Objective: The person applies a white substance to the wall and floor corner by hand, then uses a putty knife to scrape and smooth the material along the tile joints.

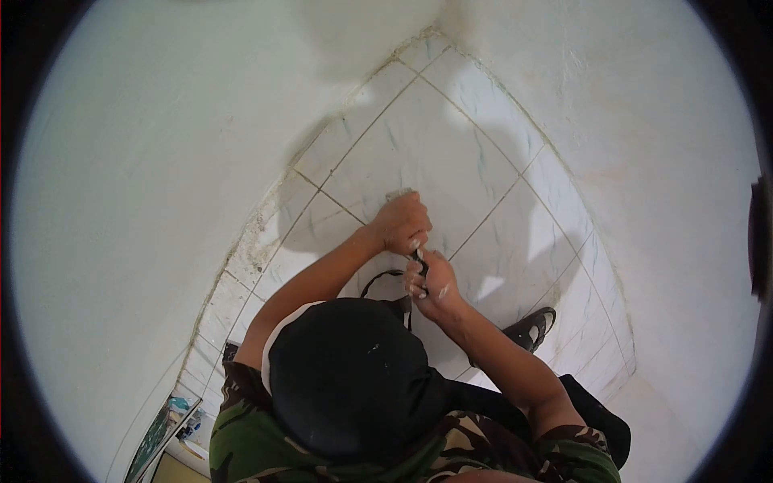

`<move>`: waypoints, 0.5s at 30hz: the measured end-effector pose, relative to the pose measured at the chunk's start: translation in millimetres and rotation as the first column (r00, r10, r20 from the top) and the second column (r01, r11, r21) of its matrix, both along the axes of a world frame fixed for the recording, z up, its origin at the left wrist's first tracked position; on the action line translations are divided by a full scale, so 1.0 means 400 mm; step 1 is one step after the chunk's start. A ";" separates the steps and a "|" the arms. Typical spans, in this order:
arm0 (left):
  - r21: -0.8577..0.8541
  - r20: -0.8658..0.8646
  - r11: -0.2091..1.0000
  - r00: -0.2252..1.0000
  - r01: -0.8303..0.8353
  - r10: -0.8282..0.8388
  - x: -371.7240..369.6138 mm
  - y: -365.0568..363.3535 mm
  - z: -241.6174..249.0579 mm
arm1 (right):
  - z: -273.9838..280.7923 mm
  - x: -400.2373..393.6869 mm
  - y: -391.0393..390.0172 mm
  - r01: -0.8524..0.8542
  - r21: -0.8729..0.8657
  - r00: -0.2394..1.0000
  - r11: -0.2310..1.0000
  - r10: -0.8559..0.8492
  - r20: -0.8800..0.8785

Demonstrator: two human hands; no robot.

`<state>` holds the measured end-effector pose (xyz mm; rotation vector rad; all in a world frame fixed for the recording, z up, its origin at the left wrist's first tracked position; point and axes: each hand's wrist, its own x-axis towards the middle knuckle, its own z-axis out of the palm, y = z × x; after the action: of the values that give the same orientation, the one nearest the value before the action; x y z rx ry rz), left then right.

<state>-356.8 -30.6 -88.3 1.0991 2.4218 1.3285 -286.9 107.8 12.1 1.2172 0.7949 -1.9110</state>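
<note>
Both my hands are closed one behind the other on a black-handled tool (419,261), low over the pale floor tiles. My left hand (402,221) is the farther one, its fist wrapped over the front of the tool. A small greyish flat end (398,193) pokes out just past its knuckles, right at the tile surface. Nearer my body, my right hand (436,280) grips the black handle, with white smears on its fingers. The exact kind of tool is hidden by my fists.
White walls meet beyond the marbled tiles (439,129), whose edges are rough and stained. A thin black cord (382,275) loops by my left forearm. My dark sandal (533,328) rests at right. Framed items (165,431) lie lower left, and a dark object (757,241) is at the right wall.
</note>
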 end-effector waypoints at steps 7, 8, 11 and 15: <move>0.049 0.078 0.993 0.990 0.111 -0.114 0.122 0.049 0.003 | 0.091 0.080 0.000 -0.118 0.127 0.989 0.985 0.105 0.104; 0.110 0.090 0.990 0.991 0.085 -0.095 0.123 0.049 -0.007 | 0.083 0.081 -0.006 -0.078 0.137 0.992 0.987 0.063 0.113; 0.148 0.058 0.989 0.998 0.028 -0.037 0.048 0.031 -0.017 | 0.031 0.039 -0.010 0.000 0.110 0.997 0.994 -0.008 0.077; -0.018 0.002 0.997 0.997 0.075 -0.075 -0.043 -0.003 0.003 | 0.032 -0.034 -0.024 0.006 0.091 1.000 0.996 -0.007 0.009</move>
<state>-373.9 -31.8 -86.9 1.1716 2.3616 1.2816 -300.6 98.3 24.8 1.2838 0.8827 -1.8912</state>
